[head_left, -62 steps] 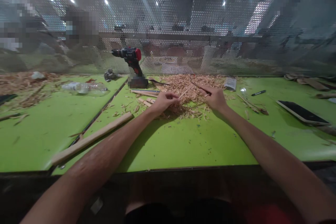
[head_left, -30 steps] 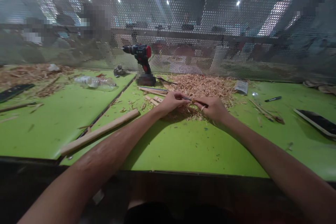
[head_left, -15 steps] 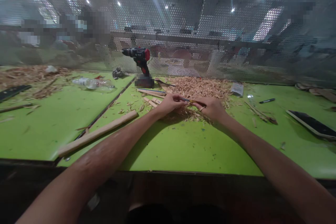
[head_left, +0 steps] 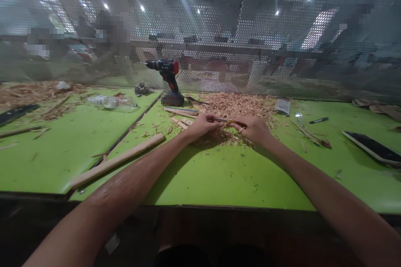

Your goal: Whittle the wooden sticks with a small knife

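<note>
Hands (head_left: 202, 126) (head_left: 255, 129) — nearer each other now

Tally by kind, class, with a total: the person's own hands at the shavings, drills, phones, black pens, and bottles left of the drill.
Left hand, right hand: 2
Drill: 1
Phone: 1
Black pen: 1
Bottle: 1
Total: 6

Between the left forearm (head_left: 131, 183) and right forearm (head_left: 307, 179), the flat bright green tabletop (head_left: 213, 175) offers an open lane in the lower centre. At its head, the left hand (head_left: 202, 127) and right hand (head_left: 255, 129), bridged by a thin grey-and-tan stick-like piece (head_left: 230, 121), bar the way to the heap of curled tan wood shavings (head_left: 241, 104). A long pale wooden bar (head_left: 119, 161) lies aslant at left; the upright black-and-red cordless drill (head_left: 169, 76) and grey perforated metal screen (head_left: 228, 66) block the upper half
</note>
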Action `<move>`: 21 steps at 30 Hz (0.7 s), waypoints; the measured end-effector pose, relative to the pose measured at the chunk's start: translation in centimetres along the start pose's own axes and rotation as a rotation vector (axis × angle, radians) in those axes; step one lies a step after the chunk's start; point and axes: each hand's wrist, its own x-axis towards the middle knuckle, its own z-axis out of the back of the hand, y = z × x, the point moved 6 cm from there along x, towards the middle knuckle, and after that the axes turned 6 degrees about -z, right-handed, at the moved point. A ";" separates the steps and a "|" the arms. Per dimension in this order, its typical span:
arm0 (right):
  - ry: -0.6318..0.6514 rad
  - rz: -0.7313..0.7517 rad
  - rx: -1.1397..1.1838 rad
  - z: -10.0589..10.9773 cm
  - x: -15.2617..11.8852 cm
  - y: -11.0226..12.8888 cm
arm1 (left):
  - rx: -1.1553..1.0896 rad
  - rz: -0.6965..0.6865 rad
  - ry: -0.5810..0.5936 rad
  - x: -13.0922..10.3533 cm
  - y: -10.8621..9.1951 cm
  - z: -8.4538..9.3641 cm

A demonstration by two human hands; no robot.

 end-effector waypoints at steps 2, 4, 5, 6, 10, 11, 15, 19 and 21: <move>-0.011 0.022 0.010 0.1 0.0 0.1 | 0.007 -0.004 0.013 0.0 0.1 0.1; -0.020 0.041 0.018 0.2 0.0 0.2 | 0.013 -0.003 0.024 0.1 0.2 0.1; -0.024 0.046 0.020 0.3 -0.1 0.2 | 0.018 -0.002 0.023 0.1 0.2 0.1; -0.029 0.047 0.020 0.3 -0.1 0.3 | 0.022 -0.001 0.020 0.1 0.2 0.1; -0.040 0.039 0.022 0.5 -0.1 0.3 | 0.022 0.007 0.016 0.1 0.2 0.0; -0.046 0.041 0.024 0.6 -0.1 0.3 | 0.020 0.006 0.013 0.1 0.3 0.0; -0.065 0.059 0.036 0.6 -0.1 0.1 | 0.010 0.000 0.017 0.3 0.7 0.1; -0.051 0.056 0.058 0.5 -0.1 -0.1 | 0.003 0.011 0.017 0.4 0.8 0.3; -0.052 0.053 0.065 0.5 -0.1 -0.1 | 0.003 0.011 0.014 0.4 0.7 0.3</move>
